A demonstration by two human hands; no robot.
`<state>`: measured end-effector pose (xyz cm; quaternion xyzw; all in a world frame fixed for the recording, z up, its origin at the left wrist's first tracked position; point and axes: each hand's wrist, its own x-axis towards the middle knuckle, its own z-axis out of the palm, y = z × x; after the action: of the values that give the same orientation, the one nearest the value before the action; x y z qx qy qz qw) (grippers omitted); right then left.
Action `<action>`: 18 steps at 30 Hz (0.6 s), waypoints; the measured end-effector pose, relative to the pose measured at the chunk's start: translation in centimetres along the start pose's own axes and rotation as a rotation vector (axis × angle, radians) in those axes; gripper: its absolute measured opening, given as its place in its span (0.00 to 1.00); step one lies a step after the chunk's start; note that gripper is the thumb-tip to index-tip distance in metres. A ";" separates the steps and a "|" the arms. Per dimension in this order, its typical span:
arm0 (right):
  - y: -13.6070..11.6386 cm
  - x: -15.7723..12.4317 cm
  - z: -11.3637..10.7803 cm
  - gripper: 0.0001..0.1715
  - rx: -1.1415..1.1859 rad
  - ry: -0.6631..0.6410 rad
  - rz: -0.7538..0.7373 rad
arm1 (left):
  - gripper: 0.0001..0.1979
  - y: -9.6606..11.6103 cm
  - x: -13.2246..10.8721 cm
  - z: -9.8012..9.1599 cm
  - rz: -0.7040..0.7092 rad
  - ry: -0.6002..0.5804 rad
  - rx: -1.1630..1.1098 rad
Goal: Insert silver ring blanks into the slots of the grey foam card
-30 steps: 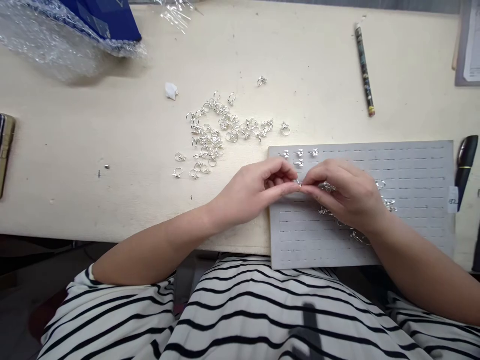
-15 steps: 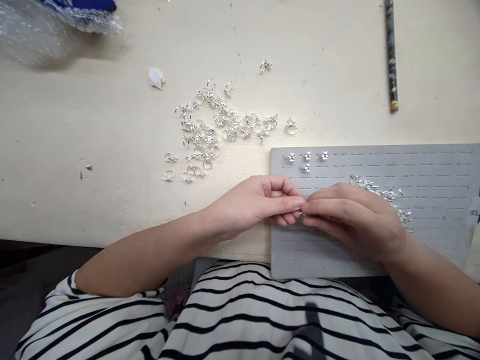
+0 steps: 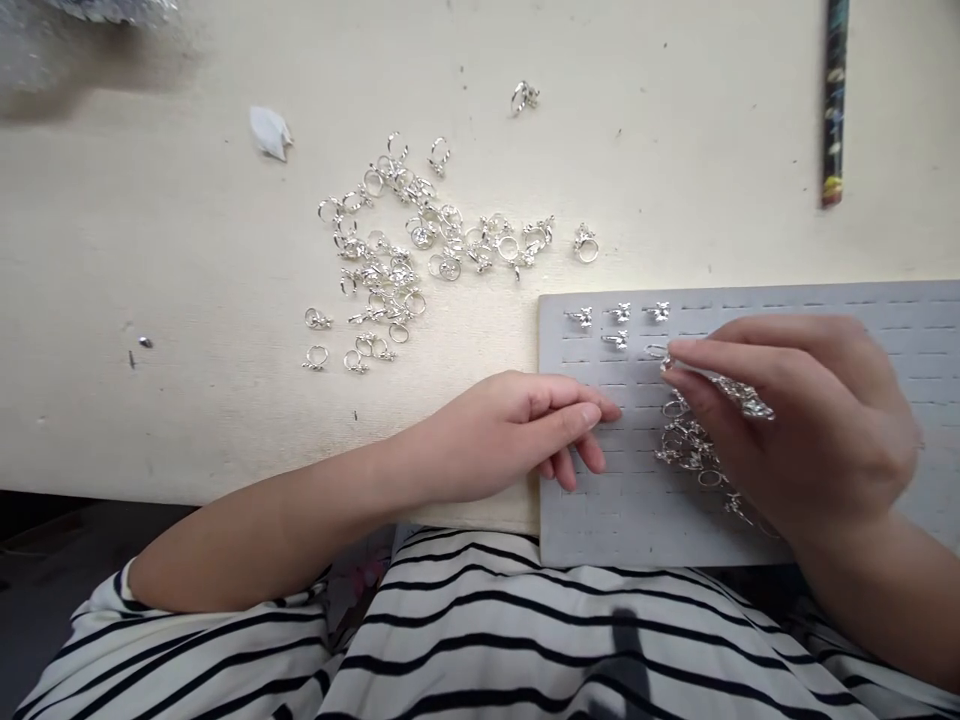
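Between thumb and forefinger of the right hand point(image 3: 810, 420), a silver ring point(image 3: 655, 352) is pinched and held against a slot in the second row of the grey foam tray point(image 3: 825, 310). Just beyond and left of that grip, four seated rings point(image 3: 619, 313) stand in the tray's slots, three in the top row and one below. Under the right palm a cluster of rings point(image 3: 686, 445) lies on the tray; whether some are caught in the curled fingers I cannot tell. Beside it, the left hand point(image 3: 517, 430) rests slack with nothing in it, its fingertips lying on the tray's left edge, apart from the pinched ring. Beyond the left hand a loose pile of rings point(image 3: 405, 240) is scattered on the table point(image 3: 187, 300), with a single ring point(image 3: 525, 97) farther off and a white scrap point(image 3: 270, 132) to the pile's left. Far beyond the right hand lies a pencil point(image 3: 832, 110).
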<state>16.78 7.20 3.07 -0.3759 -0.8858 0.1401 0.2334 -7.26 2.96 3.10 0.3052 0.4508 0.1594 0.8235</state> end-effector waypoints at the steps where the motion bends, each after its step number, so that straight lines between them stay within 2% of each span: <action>1: 0.2 0.0 0.2 0.19 -0.060 0.013 -0.004 | 0.15 0.0 -0.1 0.0 -0.001 -0.003 0.023; 9: 1.2 0.2 0.7 0.08 -0.189 -0.029 -0.005 | 0.15 0.2 -0.2 -0.3 -0.021 -0.048 0.050; 18: 1.1 0.4 1.0 0.06 -0.228 -0.033 -0.022 | 0.14 0.6 -0.2 -0.2 -0.048 -0.056 0.040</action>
<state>16.71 8.17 1.90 -0.3879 -0.9038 0.0419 0.1758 -7.54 3.36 3.54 0.3149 0.4377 0.1219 0.8333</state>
